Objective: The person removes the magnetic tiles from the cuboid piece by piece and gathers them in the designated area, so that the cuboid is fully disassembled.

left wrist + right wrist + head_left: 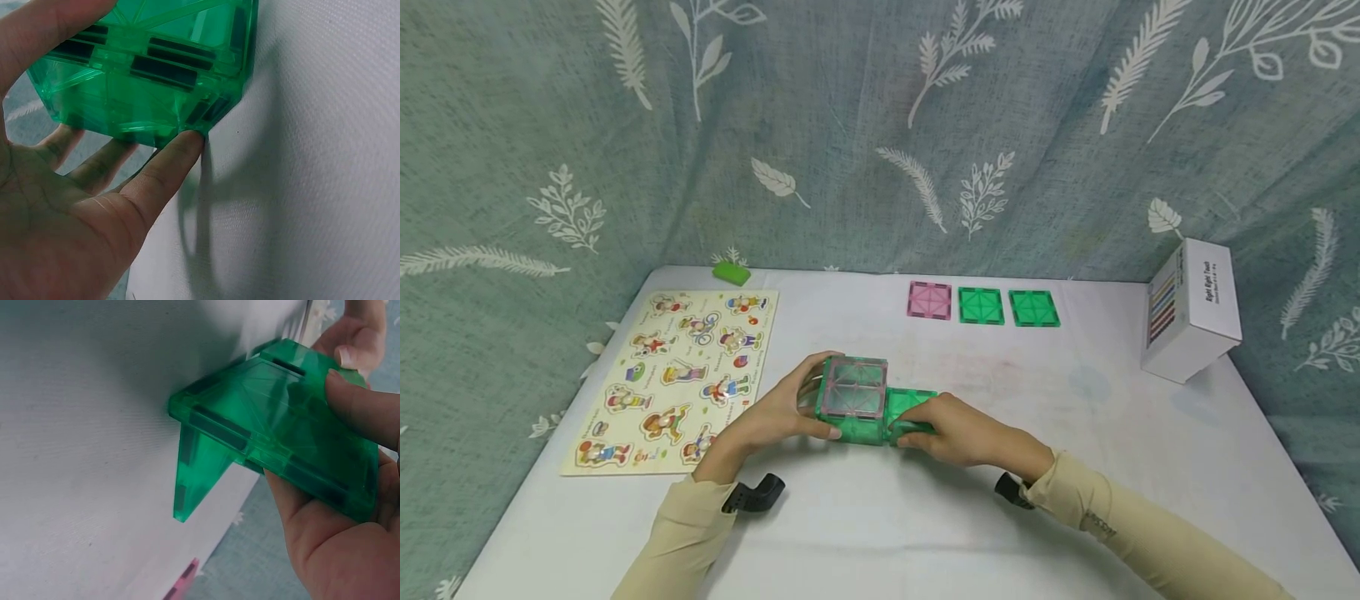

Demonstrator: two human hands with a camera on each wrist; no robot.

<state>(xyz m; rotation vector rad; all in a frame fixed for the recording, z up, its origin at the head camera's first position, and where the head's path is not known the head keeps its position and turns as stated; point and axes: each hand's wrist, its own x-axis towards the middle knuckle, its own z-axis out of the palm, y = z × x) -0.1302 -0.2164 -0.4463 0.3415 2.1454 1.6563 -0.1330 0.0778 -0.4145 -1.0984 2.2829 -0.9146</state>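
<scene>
A box-like block of see-through magnetic tiles (853, 387) has green sides and a pink-edged top in the head view. My left hand (767, 417) grips its left side, thumb at the front lower corner and fingers behind; green tile walls (140, 94) fill the top of the left wrist view. Against the block's right side are more green tiles (910, 402). There my right hand (962, 429) pinches a green magnetic tile (250, 419) between thumb and fingers. Behind that one, another green tile (200, 478) stands out at an angle in the right wrist view.
Toward the back of the white table lie a pink tile (929, 300) and two green tiles (981, 306). A picture puzzle board (655, 375) lies at left, with a small green block (731, 272) beyond it. At right stands a white box (1202, 308). Behind hangs a leaf-patterned curtain (835, 108).
</scene>
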